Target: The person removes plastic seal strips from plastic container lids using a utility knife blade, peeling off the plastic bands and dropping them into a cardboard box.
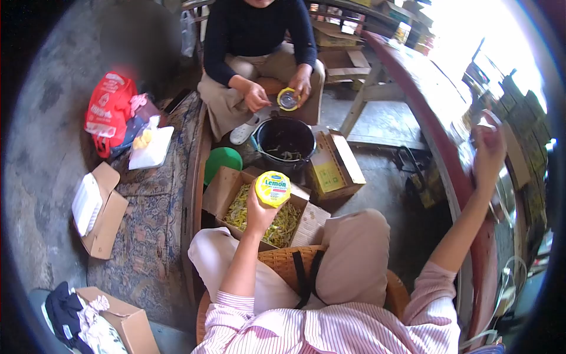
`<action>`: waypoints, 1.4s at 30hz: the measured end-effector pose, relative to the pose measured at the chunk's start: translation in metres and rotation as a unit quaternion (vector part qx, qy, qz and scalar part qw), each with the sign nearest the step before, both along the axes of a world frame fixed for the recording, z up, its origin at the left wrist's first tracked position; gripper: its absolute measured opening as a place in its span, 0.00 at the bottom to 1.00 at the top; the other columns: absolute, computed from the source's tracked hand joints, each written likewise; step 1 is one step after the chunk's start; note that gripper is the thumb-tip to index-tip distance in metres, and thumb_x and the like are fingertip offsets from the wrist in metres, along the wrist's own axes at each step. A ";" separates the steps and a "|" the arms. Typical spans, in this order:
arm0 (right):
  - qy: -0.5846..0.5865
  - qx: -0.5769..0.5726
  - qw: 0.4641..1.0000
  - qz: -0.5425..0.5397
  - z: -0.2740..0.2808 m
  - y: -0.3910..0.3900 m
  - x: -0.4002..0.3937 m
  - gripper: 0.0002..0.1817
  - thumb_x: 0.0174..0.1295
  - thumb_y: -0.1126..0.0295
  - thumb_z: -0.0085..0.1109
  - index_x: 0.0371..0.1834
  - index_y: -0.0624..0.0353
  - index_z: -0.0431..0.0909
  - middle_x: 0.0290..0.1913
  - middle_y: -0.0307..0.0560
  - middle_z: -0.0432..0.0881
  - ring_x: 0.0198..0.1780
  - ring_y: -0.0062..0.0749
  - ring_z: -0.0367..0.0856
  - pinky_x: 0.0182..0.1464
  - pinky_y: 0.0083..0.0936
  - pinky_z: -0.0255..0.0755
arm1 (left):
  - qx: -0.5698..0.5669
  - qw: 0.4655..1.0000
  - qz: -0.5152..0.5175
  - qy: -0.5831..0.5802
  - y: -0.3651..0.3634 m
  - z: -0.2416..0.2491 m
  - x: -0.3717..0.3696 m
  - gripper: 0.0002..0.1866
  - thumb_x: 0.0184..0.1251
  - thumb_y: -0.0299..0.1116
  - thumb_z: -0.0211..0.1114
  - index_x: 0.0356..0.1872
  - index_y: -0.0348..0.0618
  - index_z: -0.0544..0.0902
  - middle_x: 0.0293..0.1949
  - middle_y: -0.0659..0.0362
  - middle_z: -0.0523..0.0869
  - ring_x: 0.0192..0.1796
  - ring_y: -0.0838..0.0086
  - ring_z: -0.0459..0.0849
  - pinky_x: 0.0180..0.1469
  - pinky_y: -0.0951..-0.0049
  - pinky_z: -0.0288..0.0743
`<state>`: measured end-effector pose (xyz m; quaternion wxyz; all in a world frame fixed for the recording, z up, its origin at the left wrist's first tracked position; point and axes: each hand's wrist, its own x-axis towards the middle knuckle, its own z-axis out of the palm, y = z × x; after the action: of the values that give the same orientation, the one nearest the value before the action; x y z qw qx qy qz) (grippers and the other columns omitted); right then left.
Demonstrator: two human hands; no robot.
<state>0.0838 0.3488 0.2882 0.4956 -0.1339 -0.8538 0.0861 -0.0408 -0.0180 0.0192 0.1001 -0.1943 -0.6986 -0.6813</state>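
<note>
My left hand (pixel 259 213) is wrapped round a yellow tub (pixel 273 189) with a printed lid that reads "Lemon". It holds the tub over an open cardboard box (pixel 302 227) filled with thin yellow-green strips (pixel 283 221). Stretched far out to the right, my right hand (pixel 490 141) is raised by the long table (pixel 436 118). Its fingers look closed round something pale and shiny, too washed out by glare to name. Across from me, a seated person's hands (pixel 300 85) hold a round yellow-rimmed container (pixel 288 99) above a black bucket (pixel 268 137).
A green round lid (pixel 224 164) and another cardboard box (pixel 339 168) flank the bucket. To the left lie a red bag (pixel 109 109), a white foam box (pixel 151 147) and a carton (pixel 108 218). A box with cloths (pixel 94 318) stands lower left. Stacked cartons (pixel 519 112) line the right.
</note>
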 end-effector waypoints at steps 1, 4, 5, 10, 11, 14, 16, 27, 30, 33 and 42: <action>-0.005 0.025 0.999 0.031 -0.013 -0.029 -0.016 0.14 0.57 0.72 0.58 0.47 0.59 0.75 0.29 0.35 0.78 0.31 0.17 0.73 0.38 0.16 0.67 | 0.025 0.999 -0.018 -0.013 -0.001 0.010 0.000 0.32 0.39 0.25 0.76 0.48 0.38 0.70 0.43 0.56 0.78 0.46 0.73 0.77 0.51 0.73 0.72; -0.066 -0.126 0.960 0.242 -0.065 -0.108 -0.075 0.07 0.44 0.84 0.55 0.28 0.64 0.78 0.37 0.46 0.81 0.30 0.23 0.77 0.36 0.21 0.71 | -0.013 0.999 -0.030 0.029 -0.008 0.015 -0.018 0.33 0.38 0.24 0.76 0.49 0.37 0.69 0.43 0.56 0.78 0.47 0.73 0.77 0.52 0.72 0.72; -0.080 -0.091 0.942 0.312 -0.095 -0.115 -0.097 0.12 0.44 0.84 0.56 0.34 0.63 0.78 0.32 0.45 0.81 0.27 0.23 0.77 0.32 0.18 0.71 | -0.026 0.999 -0.020 0.033 -0.009 0.017 -0.023 0.33 0.37 0.27 0.77 0.49 0.39 0.70 0.43 0.57 0.79 0.47 0.73 0.77 0.51 0.73 0.72; -0.226 -0.183 0.853 0.434 -0.156 -0.189 -0.137 0.18 0.46 0.81 0.59 0.44 0.62 0.75 0.24 0.47 0.76 0.24 0.32 0.75 0.31 0.22 0.69 | -0.079 0.996 0.009 -0.033 -0.013 0.035 -0.042 0.31 0.36 0.26 0.75 0.46 0.40 0.70 0.41 0.57 0.78 0.45 0.72 0.78 0.49 0.73 0.71; -0.227 -0.178 0.846 0.448 -0.164 -0.194 -0.143 0.18 0.47 0.81 0.58 0.44 0.62 0.75 0.23 0.48 0.75 0.23 0.34 0.74 0.30 0.24 0.69 | -0.053 0.998 0.005 -0.038 -0.013 0.032 -0.046 0.31 0.36 0.26 0.75 0.46 0.40 0.70 0.41 0.57 0.78 0.45 0.72 0.77 0.49 0.73 0.71; -0.237 -0.197 0.832 0.462 -0.176 -0.201 -0.146 0.17 0.48 0.82 0.56 0.44 0.62 0.75 0.24 0.49 0.74 0.24 0.38 0.74 0.30 0.28 0.69 | 0.008 1.000 0.018 0.003 -0.008 -0.006 -0.060 0.30 0.37 0.25 0.74 0.46 0.40 0.70 0.41 0.57 0.78 0.45 0.73 0.77 0.49 0.73 0.71; -0.251 -0.178 0.835 0.455 -0.185 -0.199 -0.147 0.16 0.49 0.82 0.55 0.44 0.61 0.75 0.24 0.48 0.74 0.26 0.39 0.74 0.32 0.30 0.69 | 0.010 1.000 0.024 -0.010 -0.002 -0.008 -0.066 0.30 0.37 0.25 0.74 0.46 0.40 0.70 0.41 0.57 0.78 0.45 0.73 0.77 0.49 0.73 0.71; -0.272 0.004 0.856 0.439 -0.206 -0.190 -0.147 0.22 0.43 0.81 0.55 0.46 0.53 0.77 0.29 0.41 0.73 0.31 0.33 0.73 0.35 0.28 0.66 | -0.082 0.992 -0.057 -0.071 0.002 -0.027 -0.066 0.35 0.36 0.24 0.75 0.51 0.39 0.68 0.45 0.55 0.77 0.49 0.72 0.76 0.52 0.73 0.70; -0.265 -0.003 0.853 0.450 -0.215 -0.189 -0.151 0.22 0.41 0.81 0.55 0.44 0.54 0.79 0.28 0.41 0.72 0.31 0.33 0.72 0.35 0.28 0.66 | -0.116 0.988 -0.072 -0.073 0.005 -0.020 -0.066 0.35 0.37 0.24 0.74 0.52 0.39 0.68 0.46 0.55 0.77 0.49 0.72 0.77 0.52 0.73 0.71; -0.267 -0.011 0.853 0.448 -0.220 -0.190 -0.154 0.22 0.41 0.81 0.55 0.43 0.55 0.79 0.27 0.41 0.70 0.31 0.33 0.72 0.35 0.28 0.66 | -0.117 0.988 -0.078 -0.069 0.007 -0.023 -0.068 0.36 0.38 0.25 0.75 0.53 0.39 0.67 0.47 0.55 0.77 0.49 0.72 0.77 0.52 0.73 0.71; -0.264 -0.025 0.852 0.451 -0.224 -0.195 -0.154 0.21 0.41 0.81 0.55 0.42 0.55 0.80 0.27 0.42 0.69 0.30 0.34 0.71 0.34 0.28 0.66 | -0.109 0.988 -0.084 -0.072 0.004 -0.014 -0.065 0.37 0.39 0.26 0.75 0.54 0.39 0.66 0.48 0.54 0.77 0.50 0.71 0.77 0.52 0.72 0.71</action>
<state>-0.0704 0.1541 0.0637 0.1550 0.2357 -0.9167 0.2830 -0.1062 -0.0145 0.0048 -0.0296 -0.2119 -0.7551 -0.6197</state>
